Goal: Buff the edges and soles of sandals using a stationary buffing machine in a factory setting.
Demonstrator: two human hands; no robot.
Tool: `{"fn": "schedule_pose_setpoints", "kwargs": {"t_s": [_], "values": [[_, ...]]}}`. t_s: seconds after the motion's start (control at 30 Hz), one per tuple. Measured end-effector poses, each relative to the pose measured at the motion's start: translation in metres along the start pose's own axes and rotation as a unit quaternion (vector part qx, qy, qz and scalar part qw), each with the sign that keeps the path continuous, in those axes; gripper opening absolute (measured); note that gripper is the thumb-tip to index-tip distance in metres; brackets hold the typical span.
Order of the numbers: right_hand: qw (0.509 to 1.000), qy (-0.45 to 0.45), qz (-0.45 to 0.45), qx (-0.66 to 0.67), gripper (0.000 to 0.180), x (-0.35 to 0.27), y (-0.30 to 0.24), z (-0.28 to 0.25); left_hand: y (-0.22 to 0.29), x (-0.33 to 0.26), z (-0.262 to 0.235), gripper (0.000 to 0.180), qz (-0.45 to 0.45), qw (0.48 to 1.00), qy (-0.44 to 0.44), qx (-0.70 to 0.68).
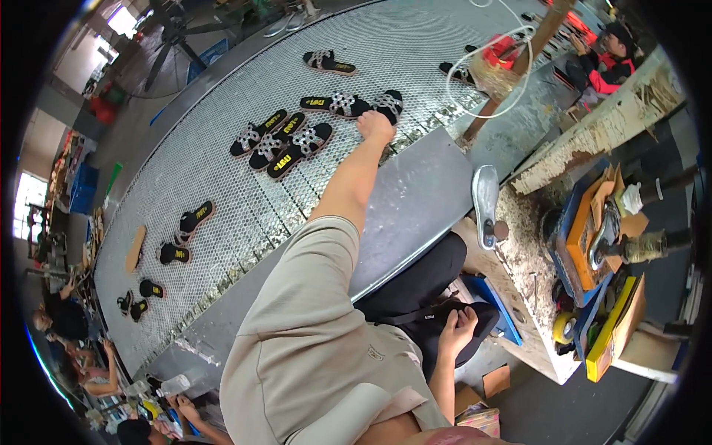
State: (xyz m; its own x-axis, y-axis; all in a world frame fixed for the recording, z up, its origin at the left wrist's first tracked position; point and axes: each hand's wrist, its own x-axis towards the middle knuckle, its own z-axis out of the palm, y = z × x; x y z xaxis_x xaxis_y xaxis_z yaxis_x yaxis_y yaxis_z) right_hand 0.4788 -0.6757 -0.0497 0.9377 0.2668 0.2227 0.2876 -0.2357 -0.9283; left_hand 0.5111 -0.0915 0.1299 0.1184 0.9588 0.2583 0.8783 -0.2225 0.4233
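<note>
Left arm outstretched, grip (374, 124) on sandal (389, 104).

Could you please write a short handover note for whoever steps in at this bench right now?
Left hand: stretched out over the mesh belt, on the sandal at its near edge; grip unclear.
Right hand: empty, resting on the lap.
On the belt: three sandals grouped beside it, more singles farther along.
Metal shoe last stands on the bench, bare.
Left: the sandal is not yet let go.

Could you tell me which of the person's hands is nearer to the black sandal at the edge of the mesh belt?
Left. The left hand touches the black sandal on the mesh belt; the right hand rests far back on the lap.
</note>
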Motion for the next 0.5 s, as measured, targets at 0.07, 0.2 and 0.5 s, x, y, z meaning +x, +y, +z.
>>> {"fn": "schedule_pose_setpoints", "kwargs": {"t_s": [0.07, 0.2, 0.5], "values": [[0.999, -0.015, -0.004, 0.03, 0.043, 0.006, 0.002, 0.007, -0.005, -0.009, -0.008, 0.085, -0.011, 0.999, 0.0, -0.049], [0.997, -0.057, -0.022, 0.055, 0.041, 0.017, -0.029, 0.024, -0.021, -0.047, 0.004, 0.079, 0.035, 0.993, 0.083, -0.072], [0.987, -0.136, -0.07, 0.052, 0.044, 0.043, -0.05, 0.046, -0.053, -0.064, -0.004, 0.074, 0.031, 0.98, -0.107, -0.165]]}}
